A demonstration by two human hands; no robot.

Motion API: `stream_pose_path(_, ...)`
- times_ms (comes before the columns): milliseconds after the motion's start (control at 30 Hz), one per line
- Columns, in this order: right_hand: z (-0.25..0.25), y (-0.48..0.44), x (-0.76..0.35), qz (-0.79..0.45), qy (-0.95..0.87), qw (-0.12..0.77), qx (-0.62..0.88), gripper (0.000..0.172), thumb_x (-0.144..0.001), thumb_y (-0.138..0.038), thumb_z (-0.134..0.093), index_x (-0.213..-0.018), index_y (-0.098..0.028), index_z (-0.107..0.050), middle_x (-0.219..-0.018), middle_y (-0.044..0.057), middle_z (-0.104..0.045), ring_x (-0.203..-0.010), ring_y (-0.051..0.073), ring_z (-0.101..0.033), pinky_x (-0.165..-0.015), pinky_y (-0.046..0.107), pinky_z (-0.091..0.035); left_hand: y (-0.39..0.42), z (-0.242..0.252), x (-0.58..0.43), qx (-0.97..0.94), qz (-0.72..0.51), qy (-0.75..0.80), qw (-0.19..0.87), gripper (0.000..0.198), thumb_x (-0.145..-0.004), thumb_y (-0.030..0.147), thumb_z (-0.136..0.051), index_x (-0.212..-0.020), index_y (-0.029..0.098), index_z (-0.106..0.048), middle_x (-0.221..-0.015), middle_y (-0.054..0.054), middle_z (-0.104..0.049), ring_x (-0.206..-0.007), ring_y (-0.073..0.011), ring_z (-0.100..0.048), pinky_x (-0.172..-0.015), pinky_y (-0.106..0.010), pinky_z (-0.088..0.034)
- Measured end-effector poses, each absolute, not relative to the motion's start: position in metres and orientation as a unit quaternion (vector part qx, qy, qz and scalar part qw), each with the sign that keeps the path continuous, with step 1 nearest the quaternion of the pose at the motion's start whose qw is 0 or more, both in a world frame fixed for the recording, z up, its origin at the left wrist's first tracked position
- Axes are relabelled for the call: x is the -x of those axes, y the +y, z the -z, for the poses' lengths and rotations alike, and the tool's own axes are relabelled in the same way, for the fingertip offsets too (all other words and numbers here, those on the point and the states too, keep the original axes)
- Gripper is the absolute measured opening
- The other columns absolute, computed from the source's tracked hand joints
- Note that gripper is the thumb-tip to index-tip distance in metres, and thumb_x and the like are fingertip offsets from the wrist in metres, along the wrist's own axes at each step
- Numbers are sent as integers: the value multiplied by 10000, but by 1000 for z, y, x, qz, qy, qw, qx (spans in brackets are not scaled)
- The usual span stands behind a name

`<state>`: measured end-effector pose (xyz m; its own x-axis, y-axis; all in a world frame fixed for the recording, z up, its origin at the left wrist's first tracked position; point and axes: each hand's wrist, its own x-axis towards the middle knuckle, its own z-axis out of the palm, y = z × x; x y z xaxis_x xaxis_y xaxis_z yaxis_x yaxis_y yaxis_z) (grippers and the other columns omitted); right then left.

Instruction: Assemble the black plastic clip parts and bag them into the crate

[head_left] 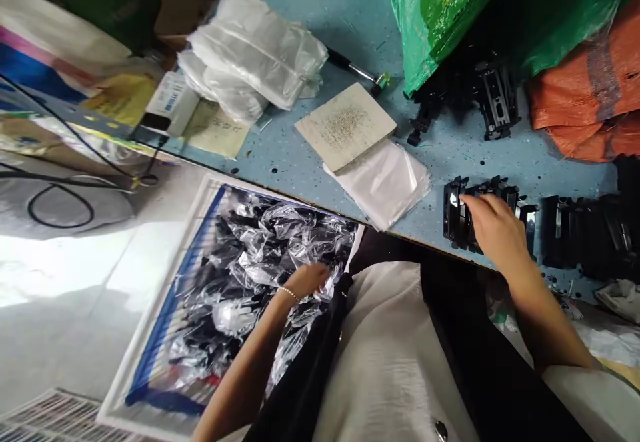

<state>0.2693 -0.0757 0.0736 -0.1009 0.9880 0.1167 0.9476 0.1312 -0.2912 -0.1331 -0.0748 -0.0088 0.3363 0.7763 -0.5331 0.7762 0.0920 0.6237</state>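
My right hand [495, 232] is over a row of black slotted plastic-and-metal parts [453, 214] near the front edge of the blue bench. Its thumb and fingers are spread and touch the tops of the parts; I see none lifted. Below the bench edge, my left hand [309, 281], with a beaded bracelet at the wrist, hangs above a crate [145, 335] filled with black parts in clear plastic bags [250, 269]. Motion smears its fingers, so whether it holds anything is unclear. Between the hands, a stack of clear flat bags [387, 185] lies partly under a pale square board [345, 125].
More black parts [585, 232] stand in a row at the right. Loose ones [495, 99] lie beside a green sack [450, 15] and an orange sack [585, 95]. A screwdriver-like tool [360, 72], plastic bag bundles [255, 49] and a small white box [173, 102] are farther left.
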Motion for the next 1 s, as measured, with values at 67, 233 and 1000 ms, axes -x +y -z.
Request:
stream_pose_path(67,-68,-52,-279,-70,-788,106,602,407,-988,-111,-406,-1223,-275,-696,-1344,103,-656,-1191,328,-604,-902,469,-509,-57,-5,109,-709,-57,560,425,305,-1009,382,-540,-873,189,-734,-800,-39,-702,-782,-187,-682,-779,-330,-570)
stream_pose_path(233,-69,-5,-295,-128,-860,50,492,405,-959,-77,-405,-1104,-282,-723,-1357,31,-678,-1188,320,-596,-958,511,-502,-4,-16,5,-829,-184,478,223,210,-952,244,-599,-1072,138,-736,-1235,-181,-671,-1078,-290,-638,-984,-450,-534)
stream_pose_path(1000,-13,-82,-207,-879,-55,372,293,461,-681,-255,-858,-1092,-97,-722,-874,78,-731,-598,58,-476,-471,126,-440,30,-4,22,-793,-326,442,263,535,-888,25,-487,-1384,174,-620,-1375,-128,-636,-1126,-182,-689,-1021,-318,-569)
